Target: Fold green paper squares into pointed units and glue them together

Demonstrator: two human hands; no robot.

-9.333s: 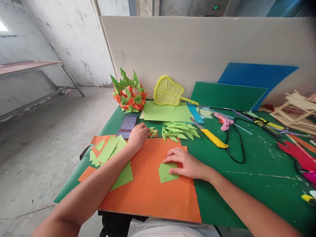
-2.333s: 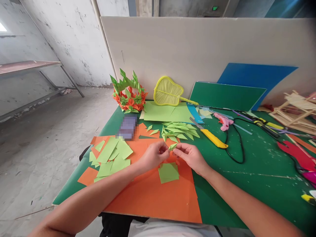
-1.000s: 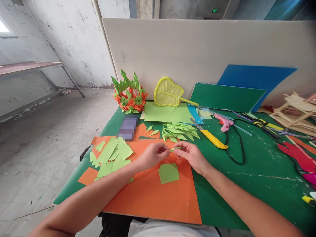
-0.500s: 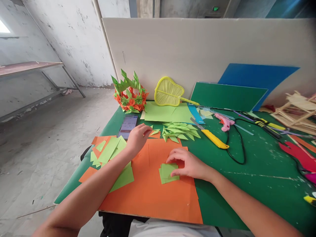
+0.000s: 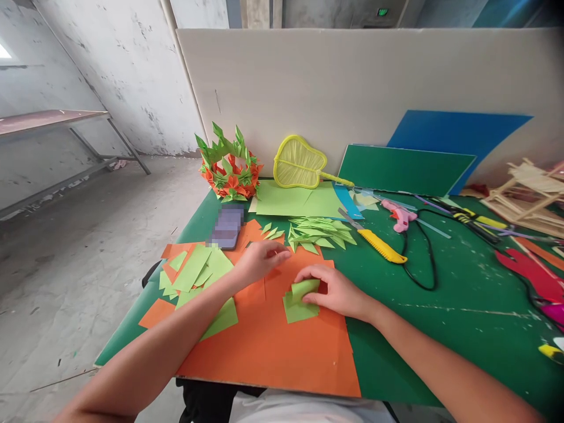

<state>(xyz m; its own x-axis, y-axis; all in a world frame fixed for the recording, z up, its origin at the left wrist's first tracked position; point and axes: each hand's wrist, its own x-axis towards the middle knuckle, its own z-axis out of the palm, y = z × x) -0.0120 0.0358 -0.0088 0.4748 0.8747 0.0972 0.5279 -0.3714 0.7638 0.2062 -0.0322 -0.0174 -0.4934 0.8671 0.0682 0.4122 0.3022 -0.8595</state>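
Observation:
My right hand (image 5: 337, 289) pinches the top green paper square (image 5: 305, 286), which bends up at its upper edge. More green squares (image 5: 301, 313) lie flat beneath it on the large orange sheet (image 5: 282, 352). My left hand (image 5: 263, 258) hovers over the upper part of the orange sheet, fingers a little apart and nothing visible in them. Just beyond it rest a few small folded green pieces (image 5: 273, 232). To their right is a pile of folded green leaf shapes (image 5: 319, 234). Cut green paper (image 5: 194, 267) and orange scraps spread under and beside my left forearm.
A phone (image 5: 227, 228) lies behind the scraps, near a green-and-orange folded-paper crown (image 5: 233, 176). Right of the leaf pile are a yellow utility knife (image 5: 381, 245) and a pink glue gun (image 5: 399, 215) with its black cord. A yellow net-like paddle (image 5: 299, 163) leans against the cardboard screen (image 5: 352, 76).
My left hand has drawn back from the small folded pieces toward the right and nearer to me. My right hand has lifted the edge of the top green square.

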